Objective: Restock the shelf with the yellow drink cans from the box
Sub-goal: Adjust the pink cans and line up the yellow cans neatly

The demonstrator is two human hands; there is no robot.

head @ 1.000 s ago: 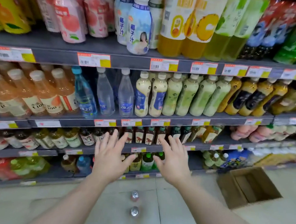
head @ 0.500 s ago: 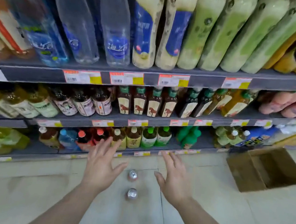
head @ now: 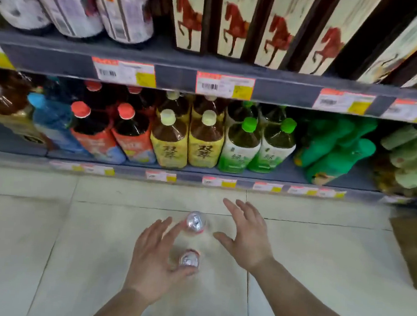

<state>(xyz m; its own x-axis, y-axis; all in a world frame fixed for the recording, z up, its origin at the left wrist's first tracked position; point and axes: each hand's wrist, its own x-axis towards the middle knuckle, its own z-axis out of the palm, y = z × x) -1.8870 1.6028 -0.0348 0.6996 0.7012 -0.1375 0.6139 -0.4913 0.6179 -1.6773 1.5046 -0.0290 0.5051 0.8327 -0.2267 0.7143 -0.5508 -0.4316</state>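
Observation:
Two drink cans stand upright on the pale floor tiles, seen from above by their silver tops: a far can (head: 195, 221) and a near can (head: 189, 258). Their sides look reddish at the rim; the colour is hard to tell. My left hand (head: 153, 257) is spread open around the near can from the left, thumb under it, fingertips near the far can. My right hand (head: 244, 234) hovers open just right of the far can, not touching it. The brown cardboard box (head: 415, 249) sits at the right edge, partly cut off.
The bottom shelf (head: 200, 175) holds bottles with red, yellow and green caps, close behind the cans. Above it, a shelf edge (head: 174, 77) with price tags carries horse-label bottles. Floor tiles spread left and toward me.
The camera has dropped low and close to the floor. Both hands have come down to the two cans, the left one now curling around the near can.

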